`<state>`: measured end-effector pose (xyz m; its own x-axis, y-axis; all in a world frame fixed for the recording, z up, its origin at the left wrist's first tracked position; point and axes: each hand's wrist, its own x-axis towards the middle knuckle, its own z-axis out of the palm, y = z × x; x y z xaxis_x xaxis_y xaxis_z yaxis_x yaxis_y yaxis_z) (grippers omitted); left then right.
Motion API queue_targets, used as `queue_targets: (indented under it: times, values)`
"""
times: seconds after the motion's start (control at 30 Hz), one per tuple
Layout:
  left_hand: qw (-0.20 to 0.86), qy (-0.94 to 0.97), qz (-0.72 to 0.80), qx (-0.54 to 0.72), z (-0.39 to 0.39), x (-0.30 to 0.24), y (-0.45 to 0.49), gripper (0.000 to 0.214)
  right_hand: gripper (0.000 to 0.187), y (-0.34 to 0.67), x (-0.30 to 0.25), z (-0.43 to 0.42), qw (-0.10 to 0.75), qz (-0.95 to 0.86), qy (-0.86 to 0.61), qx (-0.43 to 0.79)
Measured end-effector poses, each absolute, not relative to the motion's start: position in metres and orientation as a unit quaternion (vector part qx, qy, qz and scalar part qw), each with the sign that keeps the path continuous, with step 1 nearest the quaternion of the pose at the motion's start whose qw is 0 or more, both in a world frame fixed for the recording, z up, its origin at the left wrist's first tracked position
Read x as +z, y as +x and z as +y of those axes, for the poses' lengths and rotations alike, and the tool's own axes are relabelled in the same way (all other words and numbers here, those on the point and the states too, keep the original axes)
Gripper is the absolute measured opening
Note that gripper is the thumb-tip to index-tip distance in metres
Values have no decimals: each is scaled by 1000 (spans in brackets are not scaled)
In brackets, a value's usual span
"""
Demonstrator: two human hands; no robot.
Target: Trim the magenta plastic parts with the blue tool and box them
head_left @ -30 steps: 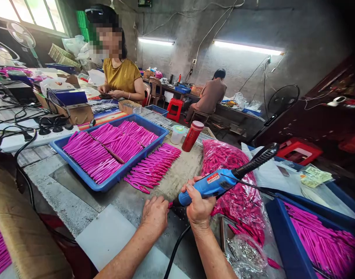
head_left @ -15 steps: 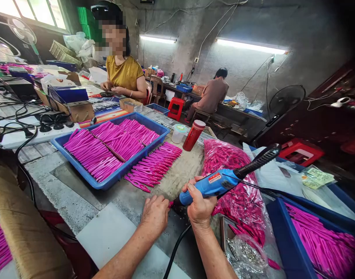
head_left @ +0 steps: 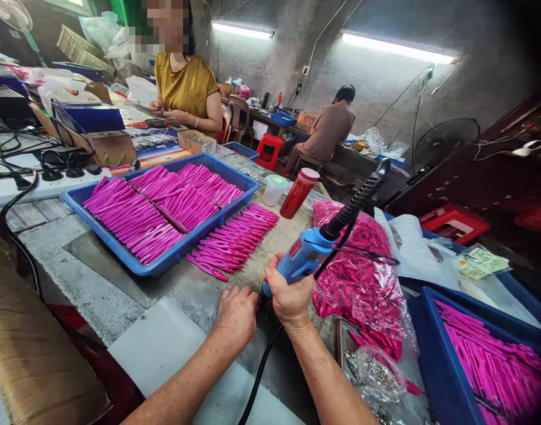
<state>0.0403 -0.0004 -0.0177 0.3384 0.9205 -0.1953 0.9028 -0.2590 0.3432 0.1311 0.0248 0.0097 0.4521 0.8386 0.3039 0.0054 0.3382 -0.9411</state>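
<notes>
My right hand [head_left: 289, 298] is wrapped round a blue electric screwdriver [head_left: 306, 255] with a black cord, its tip pointing down at the table right beside my left hand [head_left: 235, 314]. That left hand is closed and rests on the table at the tool's tip; what it holds is hidden under the fingers. Just beyond both hands lies a row of pink plastic pieces [head_left: 235, 241] on the stone table [head_left: 111, 295]. A clear bag full of pink pieces [head_left: 363, 277] lies to the right of the tool.
A blue tray of pink parts [head_left: 164, 206] sits front left, another blue tray [head_left: 482, 354] at right. A red bottle [head_left: 299, 192] and small cup [head_left: 272, 189] stand behind. A small bag of screws [head_left: 371, 378] lies lower right. A person in yellow [head_left: 184, 91] sits opposite; another person [head_left: 325, 133] sits farther back.
The screwdriver has tilted more upright and shifted slightly left in my right hand. My left hand stays at the tip. The view has dipped down a little.
</notes>
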Motion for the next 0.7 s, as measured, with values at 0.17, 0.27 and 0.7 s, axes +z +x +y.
queue_targets:
  times: [0.17,0.27,0.7]
  values:
    - [201,792,576,28,-1,-17,40,28,32,133,11,30,683,-441,-494,307]
    - [194,792,578,41,-2,-18,40,27,34,133,13,27,682,-449,-487,312]
    - [171,819,546,42,-4,-19,32,20,36,175,28,-21,801,-327,-436,249]
